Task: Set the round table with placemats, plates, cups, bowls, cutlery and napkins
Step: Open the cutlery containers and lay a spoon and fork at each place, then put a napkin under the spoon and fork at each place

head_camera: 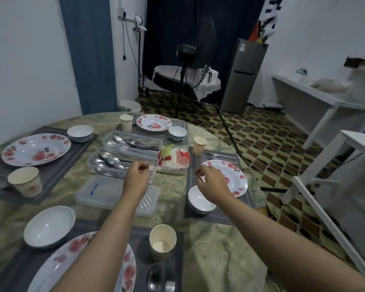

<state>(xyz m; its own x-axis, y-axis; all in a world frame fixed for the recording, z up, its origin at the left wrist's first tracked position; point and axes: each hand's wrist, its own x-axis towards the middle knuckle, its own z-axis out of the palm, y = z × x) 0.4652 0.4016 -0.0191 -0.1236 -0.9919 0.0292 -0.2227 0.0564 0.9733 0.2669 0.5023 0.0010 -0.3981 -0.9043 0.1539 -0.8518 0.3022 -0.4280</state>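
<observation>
My left hand (137, 174) hovers over the clear cutlery tray of spoons (105, 165), fingers curled; fork tines (152, 169) stick out beside its fingers, so it seems to grip a fork. My right hand (209, 179) hangs loosely curled and holds nothing above the right plate (234, 175). Each grey placemat on the round table (209, 239) carries a flowered plate, a bowl and a paper cup. A spoon (154, 279) and fork (170, 281) lie on the near mat (139, 234), by the near cup (162, 241). More cutlery (221, 155) lies on the right mat.
A second tray of forks (133, 143) sits behind the spoon tray. A napkin pack (174, 161) lies right of both trays. A clear lid (105, 193) lies under my left forearm. A fan stand (181, 81), fridge (243, 74) and white tables (316, 102) stand beyond.
</observation>
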